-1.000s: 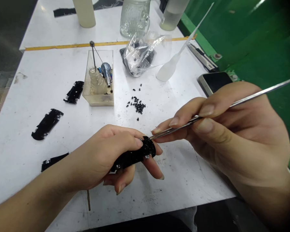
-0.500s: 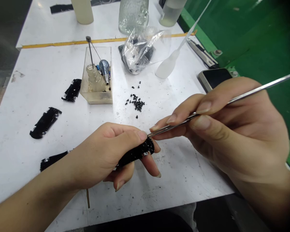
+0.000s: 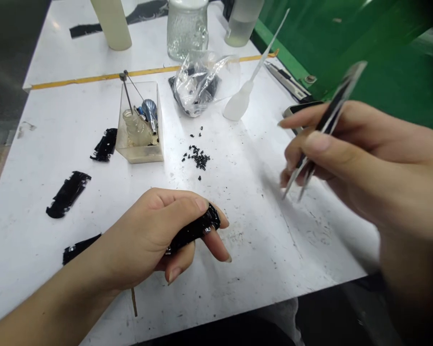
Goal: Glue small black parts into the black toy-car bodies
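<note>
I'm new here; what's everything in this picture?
Tabletop: one, white, throughout
Flat glossy parts: four, black, three at left, one held
Tiny pieces: many, black, centre
Open plastic box with metal tools, glass bottle: one, clear, left
Crumpled plastic bag: one, clear, behind pieces
Thin-nozzled squeeze bottle: one, white, beside bag
Textured glass jar: one, clear, back
Cylindrical containers: two, cloudy, back
Ragged fabric: count unclear, dark, back left
Straight strip: one, yellow, across tabletop
Thin stick: one, brown, front
Wall panel: one, green, right
Metal tweezers: one, silver-black, right
Left hand: one, bare, holding part
Right hand: one, bare, holding tweezers
</note>
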{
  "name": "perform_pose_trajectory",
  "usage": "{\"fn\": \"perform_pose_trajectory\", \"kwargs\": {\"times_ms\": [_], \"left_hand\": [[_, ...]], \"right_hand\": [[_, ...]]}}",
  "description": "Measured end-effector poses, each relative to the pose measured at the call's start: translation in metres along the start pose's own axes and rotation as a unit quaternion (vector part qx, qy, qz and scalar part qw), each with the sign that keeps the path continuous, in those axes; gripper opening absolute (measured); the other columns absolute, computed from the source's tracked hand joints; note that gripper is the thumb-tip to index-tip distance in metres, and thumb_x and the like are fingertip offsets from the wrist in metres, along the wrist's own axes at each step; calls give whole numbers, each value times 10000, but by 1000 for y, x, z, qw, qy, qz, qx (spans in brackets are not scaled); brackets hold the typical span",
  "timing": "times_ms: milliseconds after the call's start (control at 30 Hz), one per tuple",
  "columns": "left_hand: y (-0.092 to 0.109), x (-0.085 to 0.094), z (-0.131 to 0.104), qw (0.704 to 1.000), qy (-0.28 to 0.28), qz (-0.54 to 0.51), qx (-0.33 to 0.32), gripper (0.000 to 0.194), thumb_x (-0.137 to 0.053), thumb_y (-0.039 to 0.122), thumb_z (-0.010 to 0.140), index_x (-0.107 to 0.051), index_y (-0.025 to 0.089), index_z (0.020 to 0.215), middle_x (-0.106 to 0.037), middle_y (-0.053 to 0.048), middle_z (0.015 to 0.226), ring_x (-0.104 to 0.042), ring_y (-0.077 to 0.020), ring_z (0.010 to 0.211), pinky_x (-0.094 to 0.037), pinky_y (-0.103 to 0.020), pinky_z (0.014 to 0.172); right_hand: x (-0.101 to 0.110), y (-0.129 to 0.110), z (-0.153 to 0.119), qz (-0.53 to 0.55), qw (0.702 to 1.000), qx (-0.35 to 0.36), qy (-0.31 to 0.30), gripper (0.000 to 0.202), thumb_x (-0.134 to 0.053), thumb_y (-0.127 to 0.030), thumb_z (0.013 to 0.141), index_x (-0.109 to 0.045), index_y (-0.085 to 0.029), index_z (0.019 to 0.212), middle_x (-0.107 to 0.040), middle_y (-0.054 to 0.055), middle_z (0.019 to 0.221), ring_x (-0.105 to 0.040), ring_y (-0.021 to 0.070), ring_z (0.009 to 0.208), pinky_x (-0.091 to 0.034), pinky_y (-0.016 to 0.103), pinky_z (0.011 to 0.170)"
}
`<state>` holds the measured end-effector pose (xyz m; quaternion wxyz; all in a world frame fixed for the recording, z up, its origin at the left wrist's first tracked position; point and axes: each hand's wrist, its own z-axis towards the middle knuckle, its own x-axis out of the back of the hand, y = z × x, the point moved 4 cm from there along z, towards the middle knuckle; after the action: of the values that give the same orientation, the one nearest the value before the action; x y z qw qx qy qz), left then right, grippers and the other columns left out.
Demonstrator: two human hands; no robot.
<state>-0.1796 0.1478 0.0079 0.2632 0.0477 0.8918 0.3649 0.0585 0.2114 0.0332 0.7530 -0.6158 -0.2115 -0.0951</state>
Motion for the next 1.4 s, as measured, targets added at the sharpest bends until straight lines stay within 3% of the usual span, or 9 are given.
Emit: {"fn": "perform_pose_trajectory", "kwargs": {"times_ms": [133, 300, 467, 567, 700, 967, 1200, 1333, 1400], "left_hand": [[1, 1, -1, 1000, 3, 4, -2, 332, -533, 313, 997, -777, 151, 841, -791, -66, 724, -448, -12, 333, -291, -103, 364], [3, -2, 1, 1000, 8, -17, -8, 302, -533, 265, 973, -758, 127, 826, -786, -76, 721, -434, -12, 324, -293, -120, 367], [5, -3, 1, 999, 8, -24, -24, 291, -532, 251, 969, -748, 117, 827, -775, -77, 713, -436, -15, 332, -286, -137, 376], [6, -2, 2, 999, 6, -27, -38, 295, -531, 263, 975, -747, 116, 839, -770, -74, 712, -428, -15, 331, -280, -144, 376], [5, -1, 3, 998, -15, -24, -47, 291, -530, 282, 986, -742, 127, 863, -771, -66, 726, -449, -28, 337, -254, -148, 355], [-1, -3, 2, 999, -45, -2, -24, 285, -548, 324, 1024, -750, 156, 912, -796, -56, 785, -504, -29, 364, -260, -127, 349], [-2, -3, 3, 998, -58, -16, -34, 288, -565, 341, 1026, -766, 160, 925, -799, -58, 793, -512, -32, 370, -281, -129, 354], [-2, -3, 2, 998, -53, -15, -32, 295, -559, 338, 1025, -762, 153, 916, -798, -71, 794, -514, -42, 375, -275, -143, 353], [0, -3, 2, 998, -55, -15, -34, 304, -557, 352, 1026, -759, 153, 914, -796, -68, 796, -511, -41, 377, -271, -145, 353]], "right_hand": [[21, 18, 6, -413, 908, -62, -42, 284, -686, -541, 887, -736, -265, 926, -687, 21, 730, -593, 205, 583, -408, 349, 541], [11, 16, 26, -487, 864, -73, -102, 277, -696, -546, 867, -746, -284, 945, -717, 9, 822, -652, 259, 687, -492, 403, 664], [-39, -70, 68, -354, 934, 48, -6, 408, -700, -616, 880, -763, -266, 1079, -717, 41, 892, -681, 252, 827, -539, 442, 839], [-94, -106, 96, -187, 977, 64, -86, 564, -765, -516, 874, -665, -236, 1354, -705, 9, 947, -653, 146, 759, -514, 304, 751], [-139, -115, 117, -106, 969, 151, -166, 173, -679, -294, 970, -736, -162, 874, -633, -14, 734, -509, 94, 657, -405, 272, 658], [-141, -99, 122, -121, 964, 172, -161, 554, -678, -421, 992, -427, -187, 557, -375, -58, 521, -360, 74, 592, -346, 293, 619], [-139, -96, 120, -75, 970, 179, -144, 510, -666, -382, 1007, -514, -179, 565, -421, -61, 524, -385, 66, 567, -342, 281, 598], [-94, -111, 93, 57, 977, 204, 20, 372, -530, -251, 1068, -639, -153, 726, -632, -55, 727, -524, 36, 618, -416, 189, 625], [-69, -112, 68, 112, 961, 235, 90, 449, -487, -404, 1089, -640, -174, 735, -688, -14, 826, -550, 58, 598, -446, 225, 565]]}}
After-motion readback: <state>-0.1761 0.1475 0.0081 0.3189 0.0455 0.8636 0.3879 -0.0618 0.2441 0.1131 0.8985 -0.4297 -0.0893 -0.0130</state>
